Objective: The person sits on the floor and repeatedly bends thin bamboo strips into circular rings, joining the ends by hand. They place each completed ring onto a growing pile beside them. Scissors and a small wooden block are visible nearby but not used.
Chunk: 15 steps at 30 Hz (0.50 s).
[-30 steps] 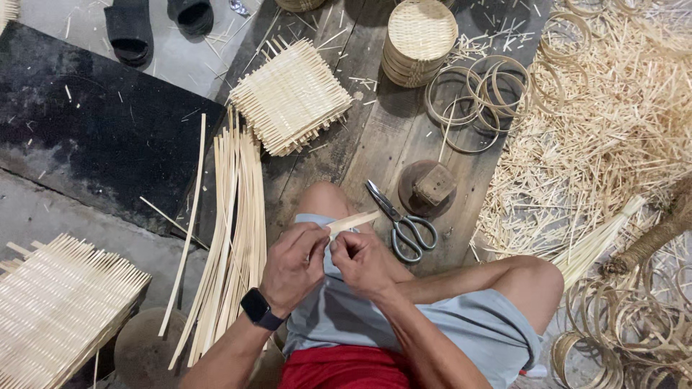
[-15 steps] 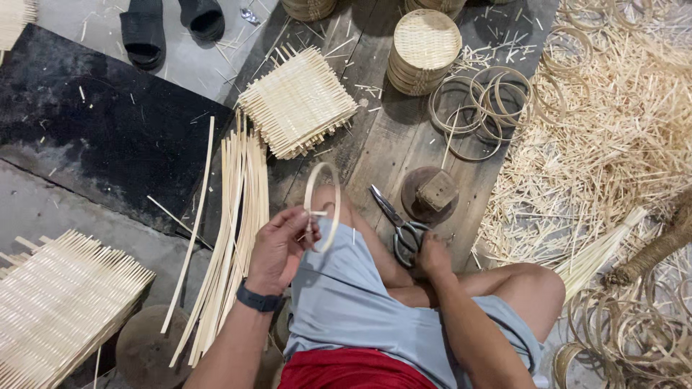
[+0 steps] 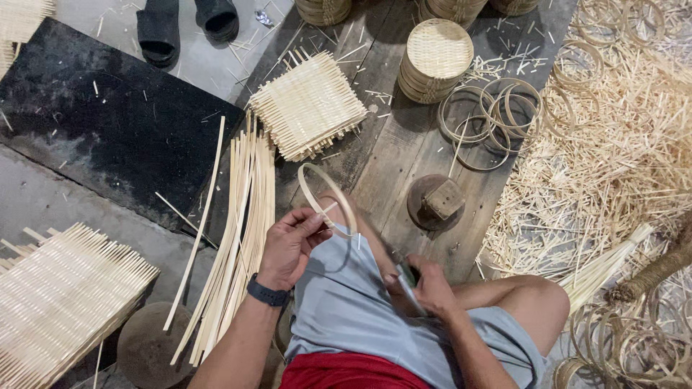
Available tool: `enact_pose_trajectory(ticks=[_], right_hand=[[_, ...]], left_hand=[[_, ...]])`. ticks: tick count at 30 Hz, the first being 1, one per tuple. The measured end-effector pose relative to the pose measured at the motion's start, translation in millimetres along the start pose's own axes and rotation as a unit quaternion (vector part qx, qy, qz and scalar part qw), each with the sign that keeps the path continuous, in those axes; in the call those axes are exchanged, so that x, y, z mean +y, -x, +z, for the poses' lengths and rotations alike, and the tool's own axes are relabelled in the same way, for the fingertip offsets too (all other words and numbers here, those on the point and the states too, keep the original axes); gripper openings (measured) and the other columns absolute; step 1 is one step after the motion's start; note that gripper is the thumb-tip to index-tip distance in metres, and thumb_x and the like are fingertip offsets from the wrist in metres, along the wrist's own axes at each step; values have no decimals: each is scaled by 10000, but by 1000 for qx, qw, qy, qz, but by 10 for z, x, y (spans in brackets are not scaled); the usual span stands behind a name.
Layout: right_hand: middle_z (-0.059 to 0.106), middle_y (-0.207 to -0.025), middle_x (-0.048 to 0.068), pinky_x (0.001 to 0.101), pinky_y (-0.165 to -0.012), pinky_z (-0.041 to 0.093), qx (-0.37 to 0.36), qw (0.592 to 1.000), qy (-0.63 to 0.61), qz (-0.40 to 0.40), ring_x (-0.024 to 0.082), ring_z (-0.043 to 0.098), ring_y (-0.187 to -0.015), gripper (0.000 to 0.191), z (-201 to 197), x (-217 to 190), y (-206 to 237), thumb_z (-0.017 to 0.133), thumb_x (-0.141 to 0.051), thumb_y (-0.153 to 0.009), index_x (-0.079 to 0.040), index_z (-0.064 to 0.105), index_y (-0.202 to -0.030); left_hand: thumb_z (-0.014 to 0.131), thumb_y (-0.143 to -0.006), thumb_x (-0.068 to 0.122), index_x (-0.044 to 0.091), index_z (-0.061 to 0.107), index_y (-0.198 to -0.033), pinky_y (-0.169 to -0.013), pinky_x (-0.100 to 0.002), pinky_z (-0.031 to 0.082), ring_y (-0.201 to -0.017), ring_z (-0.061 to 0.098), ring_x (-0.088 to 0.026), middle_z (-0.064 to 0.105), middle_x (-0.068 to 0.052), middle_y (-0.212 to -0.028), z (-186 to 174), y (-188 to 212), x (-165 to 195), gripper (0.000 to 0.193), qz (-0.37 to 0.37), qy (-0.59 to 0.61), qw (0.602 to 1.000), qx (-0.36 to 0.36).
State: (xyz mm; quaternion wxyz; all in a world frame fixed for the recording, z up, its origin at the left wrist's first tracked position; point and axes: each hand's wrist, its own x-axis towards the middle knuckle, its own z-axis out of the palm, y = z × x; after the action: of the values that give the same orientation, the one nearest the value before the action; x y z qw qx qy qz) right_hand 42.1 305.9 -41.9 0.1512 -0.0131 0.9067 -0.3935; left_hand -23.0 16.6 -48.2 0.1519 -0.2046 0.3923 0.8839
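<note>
- We sit on worn floor planks (image 3: 404, 155) strewn with pale shavings, a stack of square woven mats (image 3: 308, 106) ahead.
- Flat split strips (image 3: 241, 230) lie beside our knee.
- Our left hand (image 3: 288, 245) pinches a thin bamboo hoop (image 3: 328, 198), upright over the knee.
- Our right hand (image 3: 425, 288) closes on scissors (image 3: 407, 277); trimming the hoop's loose end seems next.

Bright and even all over, like soft daylight. No strong glare anywhere. Only small, soft shadows under the straw pile (image 3: 613, 166) and beside the black mat (image 3: 108, 122). Mostly sharp and clear. A little blurry on the right hand (image 3: 425, 288). Slightly stretched near the corners, seen from straight above.
</note>
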Motion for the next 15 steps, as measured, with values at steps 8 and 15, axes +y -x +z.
enact_pose_trajectory(ticks=[8,15], right_hand=[[654,-761,142,411,-588,525,82,988,-16,-127,297,680,-662,415,53,-152,118,861,-389,-743,-36,691,-881],[631,-670,147,416,-552,499,72,993,-9,-94,301,641,-575,424,132,-112,165,881,-396,-722,-18,696,-773]], left_hand=[[702,-919,35,10,689,-1001,-829,-394,631,-865,732,-216,736,-111,-935,131,63,-181,87,-5,-19,999,-30],[712,-927,38,-1,694,-1007,-834,-400,615,-867,725,-222,737,-122,-936,118,69,-215,91,-14,-21,999,-23]])
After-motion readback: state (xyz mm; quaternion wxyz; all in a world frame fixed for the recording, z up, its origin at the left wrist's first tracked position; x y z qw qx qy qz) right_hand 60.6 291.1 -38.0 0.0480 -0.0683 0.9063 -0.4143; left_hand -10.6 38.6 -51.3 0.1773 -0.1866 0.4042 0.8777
